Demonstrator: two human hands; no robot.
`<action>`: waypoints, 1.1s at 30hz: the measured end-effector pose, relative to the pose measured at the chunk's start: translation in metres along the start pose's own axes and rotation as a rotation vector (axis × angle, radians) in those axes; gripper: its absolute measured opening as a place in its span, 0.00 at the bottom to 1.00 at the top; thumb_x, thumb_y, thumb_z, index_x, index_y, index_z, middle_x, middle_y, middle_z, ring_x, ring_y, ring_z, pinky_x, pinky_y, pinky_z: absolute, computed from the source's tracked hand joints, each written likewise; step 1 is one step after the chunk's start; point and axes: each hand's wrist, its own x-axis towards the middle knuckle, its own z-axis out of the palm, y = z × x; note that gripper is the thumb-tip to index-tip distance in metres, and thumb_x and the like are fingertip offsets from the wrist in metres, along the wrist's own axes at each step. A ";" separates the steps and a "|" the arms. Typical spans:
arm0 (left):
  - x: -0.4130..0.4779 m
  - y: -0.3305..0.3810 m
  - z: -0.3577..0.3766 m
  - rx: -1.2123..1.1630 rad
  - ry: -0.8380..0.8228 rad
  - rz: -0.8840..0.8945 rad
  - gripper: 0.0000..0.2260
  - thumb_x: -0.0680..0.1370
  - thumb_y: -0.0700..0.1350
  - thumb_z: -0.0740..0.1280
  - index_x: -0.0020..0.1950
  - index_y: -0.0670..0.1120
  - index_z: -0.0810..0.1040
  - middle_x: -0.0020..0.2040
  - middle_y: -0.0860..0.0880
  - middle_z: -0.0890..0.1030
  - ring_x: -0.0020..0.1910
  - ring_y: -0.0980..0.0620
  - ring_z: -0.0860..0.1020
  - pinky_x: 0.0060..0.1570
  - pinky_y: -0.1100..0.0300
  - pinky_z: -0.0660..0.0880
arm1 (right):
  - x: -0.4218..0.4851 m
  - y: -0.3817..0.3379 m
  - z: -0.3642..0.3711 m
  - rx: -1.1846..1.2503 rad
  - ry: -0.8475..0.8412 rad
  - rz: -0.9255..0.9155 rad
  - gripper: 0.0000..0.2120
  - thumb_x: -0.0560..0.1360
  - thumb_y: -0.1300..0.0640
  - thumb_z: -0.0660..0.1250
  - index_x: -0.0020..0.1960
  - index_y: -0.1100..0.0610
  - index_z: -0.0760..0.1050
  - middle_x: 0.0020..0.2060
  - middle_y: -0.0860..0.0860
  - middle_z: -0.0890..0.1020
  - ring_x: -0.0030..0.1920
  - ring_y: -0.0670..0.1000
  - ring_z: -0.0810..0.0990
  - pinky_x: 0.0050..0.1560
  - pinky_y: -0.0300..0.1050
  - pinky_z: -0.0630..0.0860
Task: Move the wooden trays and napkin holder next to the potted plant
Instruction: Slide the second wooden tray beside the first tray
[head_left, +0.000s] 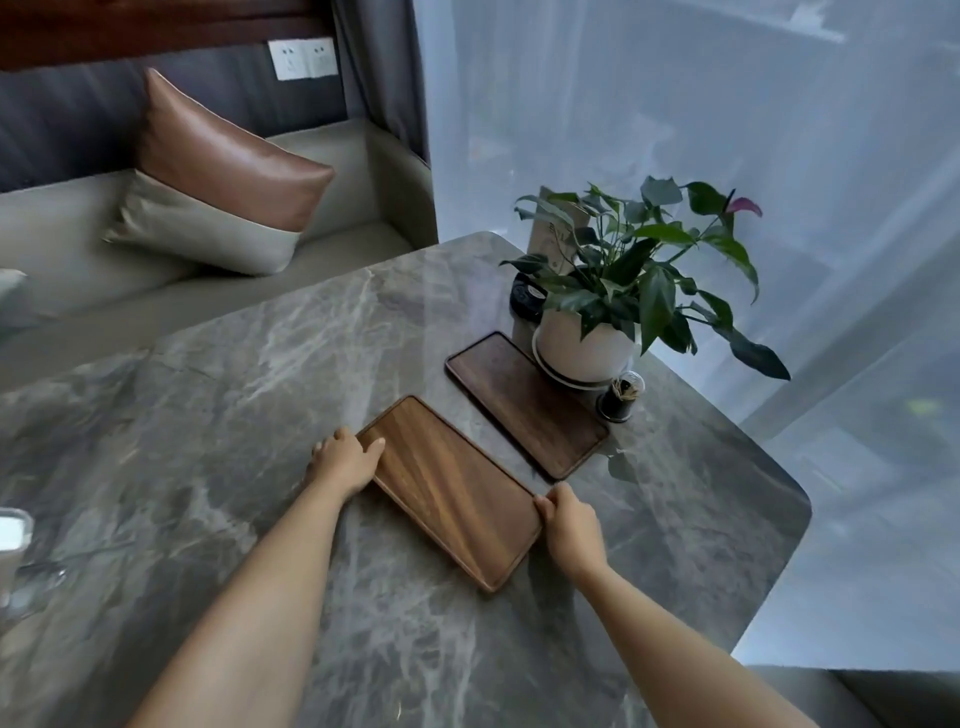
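Note:
A light brown wooden tray lies flat on the grey marble table, near the middle. My left hand grips its far left corner, thumb on the inner face. My right hand grips its near right edge. A darker wooden tray lies parallel just beyond it, right beside the potted plant in a white pot. The edge of a clear and white object shows at the far left of the table; I cannot tell whether it is the napkin holder.
A small black toothpick jar stands by the pot. Behind the plant sit a black round object and an upright card. A sofa with a brown and beige cushion lies beyond the table. A sheer curtain hangs on the right.

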 end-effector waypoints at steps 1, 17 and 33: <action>0.005 0.006 0.001 0.003 -0.002 -0.003 0.29 0.80 0.55 0.58 0.71 0.33 0.61 0.72 0.34 0.66 0.72 0.37 0.62 0.70 0.47 0.63 | 0.005 0.002 -0.002 -0.010 -0.005 -0.011 0.12 0.80 0.52 0.55 0.45 0.61 0.67 0.42 0.59 0.78 0.45 0.60 0.76 0.42 0.50 0.69; 0.044 0.043 0.009 0.066 -0.008 -0.005 0.29 0.80 0.54 0.56 0.72 0.35 0.60 0.73 0.36 0.64 0.72 0.38 0.62 0.70 0.46 0.61 | 0.041 0.004 -0.005 0.040 -0.024 0.027 0.12 0.79 0.52 0.57 0.43 0.61 0.63 0.40 0.57 0.75 0.41 0.57 0.72 0.40 0.47 0.67; 0.056 0.054 0.012 0.102 0.017 0.060 0.27 0.80 0.53 0.56 0.73 0.35 0.59 0.73 0.35 0.64 0.72 0.38 0.61 0.71 0.46 0.60 | 0.065 0.007 0.017 0.214 0.133 0.312 0.21 0.73 0.46 0.65 0.45 0.66 0.76 0.43 0.66 0.83 0.45 0.63 0.82 0.49 0.56 0.80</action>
